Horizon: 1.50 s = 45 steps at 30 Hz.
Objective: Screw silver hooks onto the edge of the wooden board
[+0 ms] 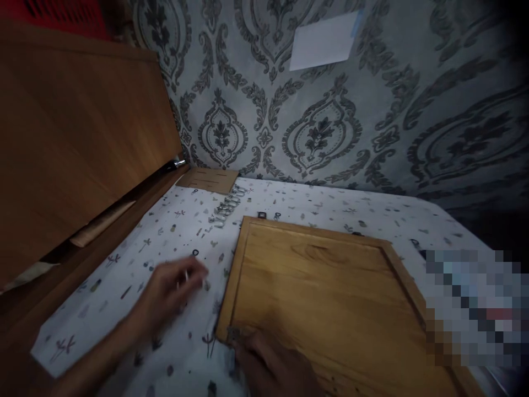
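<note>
A framed wooden panel [322, 281], like a small cabinet door, lies flat on the patterned white cover. At its near left corner is a small metal bracket [234, 333]. My right hand [276, 364] is closed at that corner, its fingertips against the bracket and partly hidden in shadow. Left of the panel, my left hand [173, 281] hovers over the cover with bent fingers. Motion smears them, so whether they hold anything is unclear. Small metal fittings, one of them a square loop [262, 215], show along the panel's far edge.
Several shiny metal pieces [227, 207] form a row beyond my left hand. Behind them a flat brown cardboard piece [209, 180] lies by the wall. A wooden cabinet [82, 121] borders the left side. White paper [324, 41] hangs on the patterned wallpaper. A pixelated patch covers the right.
</note>
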Each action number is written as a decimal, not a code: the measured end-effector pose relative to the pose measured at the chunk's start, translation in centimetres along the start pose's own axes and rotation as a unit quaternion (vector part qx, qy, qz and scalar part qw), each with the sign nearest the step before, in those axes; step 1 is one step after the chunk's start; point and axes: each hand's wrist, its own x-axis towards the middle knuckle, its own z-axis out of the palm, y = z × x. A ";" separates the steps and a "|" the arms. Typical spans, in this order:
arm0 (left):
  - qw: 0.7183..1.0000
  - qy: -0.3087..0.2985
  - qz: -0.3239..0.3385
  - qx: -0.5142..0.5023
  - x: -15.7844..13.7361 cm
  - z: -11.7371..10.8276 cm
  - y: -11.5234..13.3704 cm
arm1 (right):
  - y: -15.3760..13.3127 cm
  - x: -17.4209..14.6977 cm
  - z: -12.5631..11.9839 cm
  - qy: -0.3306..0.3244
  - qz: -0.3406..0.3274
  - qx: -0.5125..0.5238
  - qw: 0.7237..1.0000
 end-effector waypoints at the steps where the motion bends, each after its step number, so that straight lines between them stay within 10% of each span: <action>1: 1.000 0.028 -0.004 0.010 2.4 -0.8 -1.0 | 0.2 0.1 -0.1 0.004 -0.033 -0.003 0.999; 9: 0.995 0.025 -0.023 0.097 13.1 -0.6 -9.6 | 1.3 0.0 -0.3 0.040 -0.194 -0.123 0.972; 27: 0.954 -0.018 0.157 0.255 12.2 -1.1 -10.3 | 0.1 1.1 -1.2 0.079 -0.239 -0.135 0.958; 45: 0.944 -0.016 0.142 0.296 12.6 -0.9 -10.6 | 0.9 0.2 -0.7 0.033 -0.205 -0.127 0.970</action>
